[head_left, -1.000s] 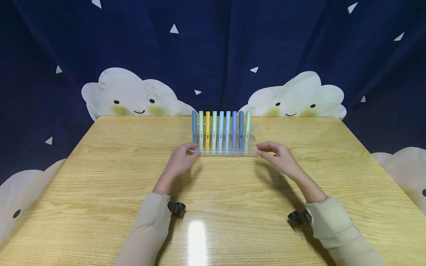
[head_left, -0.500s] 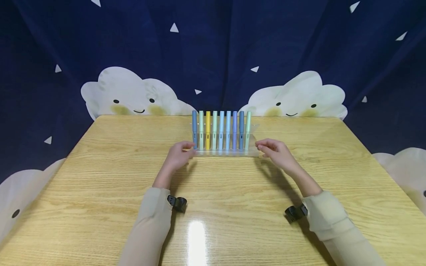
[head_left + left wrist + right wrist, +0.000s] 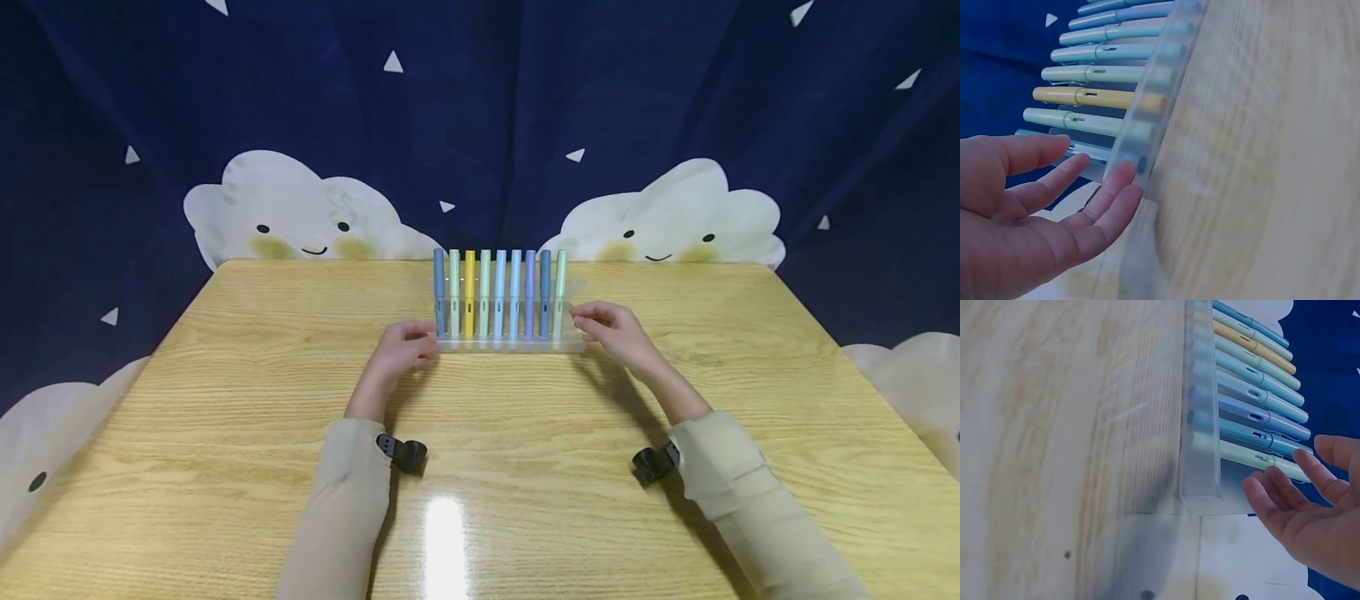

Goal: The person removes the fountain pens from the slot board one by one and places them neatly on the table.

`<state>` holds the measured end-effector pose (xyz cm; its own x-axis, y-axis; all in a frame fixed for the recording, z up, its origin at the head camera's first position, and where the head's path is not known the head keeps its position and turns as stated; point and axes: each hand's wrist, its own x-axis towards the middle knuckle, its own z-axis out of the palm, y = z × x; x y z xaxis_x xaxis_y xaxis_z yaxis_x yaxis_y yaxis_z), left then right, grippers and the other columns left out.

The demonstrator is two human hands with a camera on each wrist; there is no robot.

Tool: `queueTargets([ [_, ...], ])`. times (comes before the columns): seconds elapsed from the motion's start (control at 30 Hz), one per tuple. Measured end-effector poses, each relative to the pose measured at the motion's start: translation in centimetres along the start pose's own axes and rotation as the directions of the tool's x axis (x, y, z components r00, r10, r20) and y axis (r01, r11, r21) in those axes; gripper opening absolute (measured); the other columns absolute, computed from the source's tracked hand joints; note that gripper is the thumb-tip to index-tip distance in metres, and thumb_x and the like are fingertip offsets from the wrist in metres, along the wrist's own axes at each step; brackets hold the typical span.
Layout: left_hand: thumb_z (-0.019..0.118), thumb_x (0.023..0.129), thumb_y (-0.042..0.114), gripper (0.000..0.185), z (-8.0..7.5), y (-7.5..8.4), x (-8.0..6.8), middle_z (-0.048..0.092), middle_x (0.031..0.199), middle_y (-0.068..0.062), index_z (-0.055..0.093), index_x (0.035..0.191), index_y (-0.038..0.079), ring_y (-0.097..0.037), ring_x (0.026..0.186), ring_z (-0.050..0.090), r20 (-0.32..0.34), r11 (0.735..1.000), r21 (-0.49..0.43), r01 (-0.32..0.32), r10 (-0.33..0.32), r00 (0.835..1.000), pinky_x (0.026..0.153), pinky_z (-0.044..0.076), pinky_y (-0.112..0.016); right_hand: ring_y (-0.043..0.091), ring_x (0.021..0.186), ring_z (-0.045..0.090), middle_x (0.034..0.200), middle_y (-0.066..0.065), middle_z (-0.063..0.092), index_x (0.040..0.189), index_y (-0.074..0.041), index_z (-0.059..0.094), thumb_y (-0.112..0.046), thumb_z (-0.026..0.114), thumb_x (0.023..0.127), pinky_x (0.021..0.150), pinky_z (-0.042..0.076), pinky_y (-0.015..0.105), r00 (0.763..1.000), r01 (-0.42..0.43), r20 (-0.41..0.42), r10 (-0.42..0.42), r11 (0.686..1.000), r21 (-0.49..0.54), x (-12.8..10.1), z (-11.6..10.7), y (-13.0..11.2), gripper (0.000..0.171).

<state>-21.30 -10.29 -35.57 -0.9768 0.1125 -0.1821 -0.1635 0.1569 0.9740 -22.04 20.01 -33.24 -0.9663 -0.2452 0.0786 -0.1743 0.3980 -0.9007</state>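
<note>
At the far middle of the wooden table (image 3: 225, 400), just before a navy backdrop (image 3: 480, 125) of smiling clouds: a clear plastic rack (image 3: 510, 343) with nine capped pens upright in a row, among them one yellow pen (image 3: 469, 293), third from the left end.

Flanking it, left hand (image 3: 396, 354) at the left end and right hand (image 3: 615, 333) at the right end, both unclenched, fingers loosely extended, gripping nothing. From the left wrist camera, left fingertips (image 3: 1124, 172) just beside the rack's end wall (image 3: 1147, 119); actual contact impossible to tell. From the right wrist camera, right fingers (image 3: 1272, 487) a little apart from the rack's base (image 3: 1202, 444), close to the outermost mint pen (image 3: 1254, 456).

Risks, judged from this arrangement:
- Tipping: tall pens on a narrow base, so likely to topple backward or forward under a push high up or from one end only.
- Skidding: glossy tabletop, light plastic, so prone to sliding or twisting under uneven pressure from the two sides.
- Knocked pens: end pens nearest the fingers, easily nudged out of their slots by a stray fingertip, then apt to roll toward the table's edge.
- Poor grip: smooth, see-through walls, hard to judge by eye and slippery between bare fingers.
</note>
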Motion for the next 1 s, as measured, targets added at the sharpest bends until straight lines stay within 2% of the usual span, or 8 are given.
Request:
queueTargets([
  [0.2, 0.046, 0.089, -0.001, 0.035, -0.2, -1.0, 0.7, 0.053, 0.103, -0.022, 0.043, 0.123, -0.011, -0.023, 0.083, 0.058, 0.033, 0.996, -0.073, 0.044, -0.041, 0.999, 0.078, 0.051, -0.032, 0.032, 0.103, 0.048, 0.117, 0.030, 0.047, 0.116, 0.015, 0.047, -0.008, 0.046, 0.094, 0.086, 0.048, 0.040, 1.000, -0.011, 0.017, 0.011, 1.000, 0.011, 0.7, 0.1, 0.2, 0.032],
  [0.43, 0.044, 0.091, -0.002, 0.034, -0.3, -1.4, 1.3, 0.057, 0.088, -0.016, 0.043, 0.124, -0.010, -0.013, 0.069, 0.060, 0.007, 0.987, -0.135, 0.083, -0.083, 0.997, 0.069, 0.053, -0.026, 0.033, 0.103, 0.047, 0.119, 0.029, 0.045, 0.118, 0.014, 0.045, -0.004, 0.048, 0.092, 0.088, 0.046, 0.041, 0.999, -0.016, 0.029, 0.014, 0.997, 0.078, 1.7, 0.0, 0.6, 0.032],
  [0.7, 0.045, 0.090, -0.004, 0.033, -0.3, -1.2, 1.3, 0.058, 0.080, -0.013, 0.045, 0.122, -0.010, -0.013, 0.064, 0.059, -0.006, 0.978, -0.180, 0.110, -0.113, 0.994, 0.065, 0.054, -0.023, 0.021, 0.097, 0.052, 0.118, 0.029, 0.047, 0.119, 0.015, 0.044, 0.003, 0.048, 0.090, 0.089, 0.047, 0.035, 0.999, -0.032, 0.020, 0.029, 0.993, 0.115, 2.7, 0.1, 0.8, 0.032],
  [1.0, 0.048, 0.089, -0.005, 0.031, -0.3, -1.3, 1.8, 0.059, 0.078, -0.012, 0.048, 0.119, -0.009, -0.012, 0.062, 0.060, -0.032, 0.964, -0.222, 0.149, -0.160, 0.987, 0.064, 0.054, -0.023, 0.035, 0.105, 0.048, 0.117, 0.030, 0.045, 0.121, 0.014, 0.043, 0.008, 0.047, 0.088, 0.090, 0.046, 0.038, 1.000, -0.027, 0.016, 0.025, 0.994, 0.107, 3.5, 0.4, 0.8, 0.033],
])
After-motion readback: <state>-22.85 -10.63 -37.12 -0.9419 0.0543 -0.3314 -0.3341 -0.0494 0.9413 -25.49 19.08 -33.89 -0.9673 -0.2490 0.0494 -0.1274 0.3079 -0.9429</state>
